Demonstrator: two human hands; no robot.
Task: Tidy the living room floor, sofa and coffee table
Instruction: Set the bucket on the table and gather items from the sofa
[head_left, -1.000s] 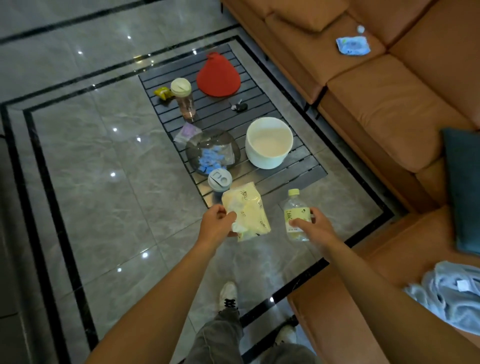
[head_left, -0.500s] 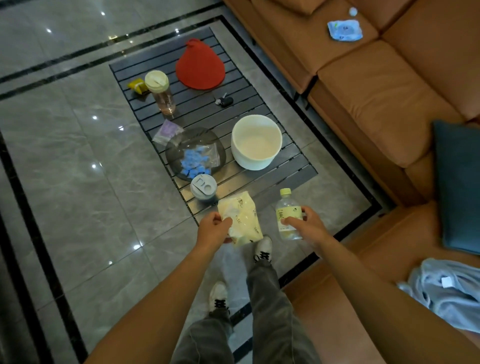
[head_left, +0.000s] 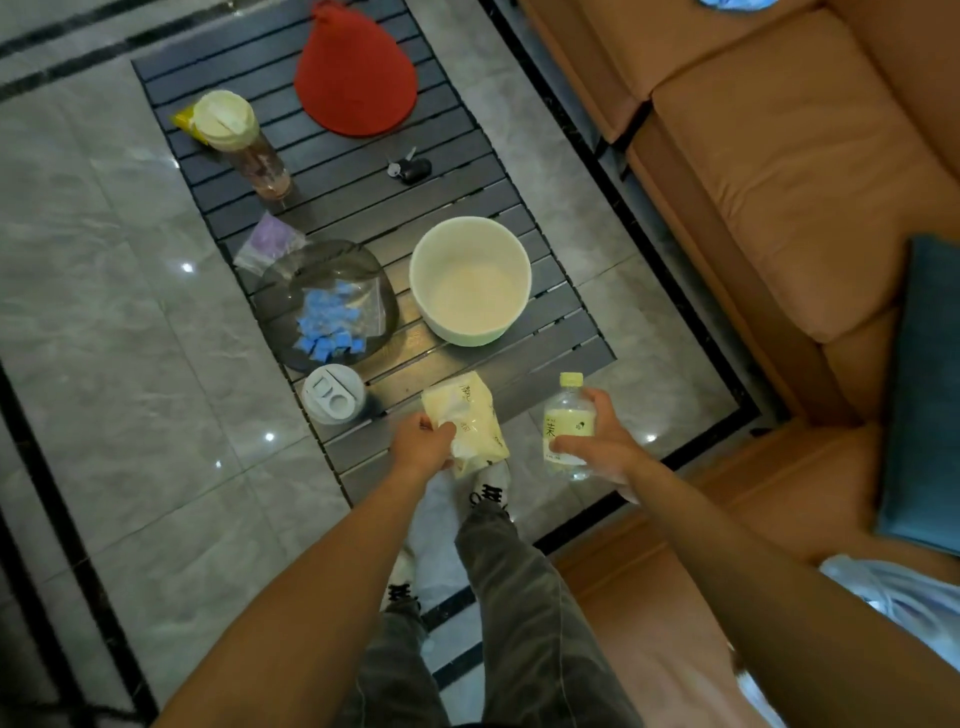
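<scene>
My left hand grips a pale yellow tissue pack over the near end of the dark slatted coffee table. My right hand holds a small clear bottle with a yellow cap and label, just off the table's near right corner. On the table stand a white bowl, a glass dish with blue cubes, a grey round lid, a pink tumbler, a red cone hat and keys.
An orange sofa runs along the right with a teal cushion and a pale blue cloth on it. A purple sachet lies at the table's left edge. My legs and shoes stand on the marble floor.
I have stepped closer to the table, so it fills more of the view. Both hands keep their hold on the tissue pack and the bottle.
</scene>
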